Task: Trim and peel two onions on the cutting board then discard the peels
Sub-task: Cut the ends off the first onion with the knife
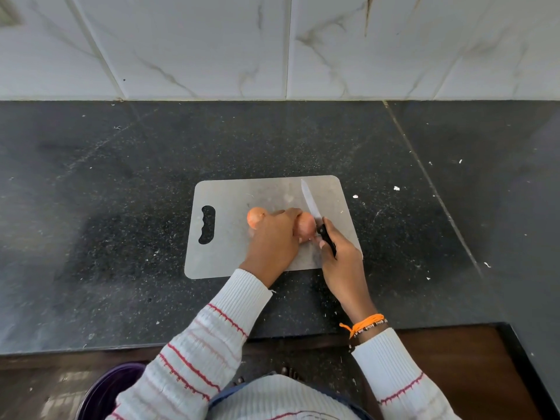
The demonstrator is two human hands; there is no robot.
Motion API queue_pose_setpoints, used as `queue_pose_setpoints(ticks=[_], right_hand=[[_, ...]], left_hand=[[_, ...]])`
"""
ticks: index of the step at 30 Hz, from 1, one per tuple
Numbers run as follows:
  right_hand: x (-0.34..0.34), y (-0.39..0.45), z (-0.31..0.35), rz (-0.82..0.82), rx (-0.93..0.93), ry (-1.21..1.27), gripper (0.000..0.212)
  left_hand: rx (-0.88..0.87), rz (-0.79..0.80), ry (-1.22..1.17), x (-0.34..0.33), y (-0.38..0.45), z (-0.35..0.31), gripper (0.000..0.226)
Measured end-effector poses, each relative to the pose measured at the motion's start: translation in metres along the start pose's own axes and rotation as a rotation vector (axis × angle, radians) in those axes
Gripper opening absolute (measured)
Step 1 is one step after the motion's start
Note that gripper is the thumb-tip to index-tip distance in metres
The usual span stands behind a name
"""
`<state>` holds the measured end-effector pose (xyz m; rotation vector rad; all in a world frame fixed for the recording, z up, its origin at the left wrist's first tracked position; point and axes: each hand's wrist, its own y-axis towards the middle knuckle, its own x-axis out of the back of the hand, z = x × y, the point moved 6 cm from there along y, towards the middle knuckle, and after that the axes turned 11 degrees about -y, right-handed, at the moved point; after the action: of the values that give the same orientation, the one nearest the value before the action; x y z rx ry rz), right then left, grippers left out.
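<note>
I see two onions on the grey cutting board (230, 256), which lies on a dark speckled counter (106, 207) with its handle slot at the left. The left hand (274, 237) is curled over the right-hand onion (305, 227), gripping it and pinning it to the board; only the onion's right end shows past the fingers. The second onion (255, 216) sits just left of that hand, touching or nearly touching its knuckles, still in its orange-brown skin. The right hand (339, 256) is wrapped around the black handle of a knife (312, 204), and the blade runs from the hand toward the far edge of the board, its heel right against the exposed end of the held onion. I can't tell whether the edge has entered the onion. The two hands sit close together, with the held onion between them.

Small pale flecks are scattered over the counter, mostly to the right of the board. A white marble-patterned tiled wall (212, 47) rises behind the counter. At the near left, below the counter edge, the rim of a dark purple bin (106, 386) shows. Both sleeves are white ribbed knit with red stripes, and an orange thread band (363, 324) circles the right wrist.
</note>
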<state>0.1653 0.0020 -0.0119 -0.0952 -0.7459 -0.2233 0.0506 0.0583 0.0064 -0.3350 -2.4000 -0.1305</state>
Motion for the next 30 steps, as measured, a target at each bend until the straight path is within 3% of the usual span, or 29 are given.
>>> queue_pose_setpoints(ticks=[6,11,17,30], right_hand=[[-0.002,0.008,-0.005,0.009,-0.028,0.036,0.045],[0.003,0.009,-0.007,0.001,-0.013,0.023,0.045],[0.019,-0.019,-0.006,-0.105,0.065,-0.097,0.047],[0.019,-0.045,0.009,-0.073,0.136,-0.258,0.052]], left_hand=[[-0.008,-0.065,0.077,-0.001,0.003,0.001,0.038],[-0.044,-0.055,0.037,-0.006,0.001,-0.002,0.048],[-0.031,-0.092,-0.004,-0.005,0.001,-0.002,0.045],[-0.028,-0.074,-0.030,-0.011,0.006,-0.002,0.038]])
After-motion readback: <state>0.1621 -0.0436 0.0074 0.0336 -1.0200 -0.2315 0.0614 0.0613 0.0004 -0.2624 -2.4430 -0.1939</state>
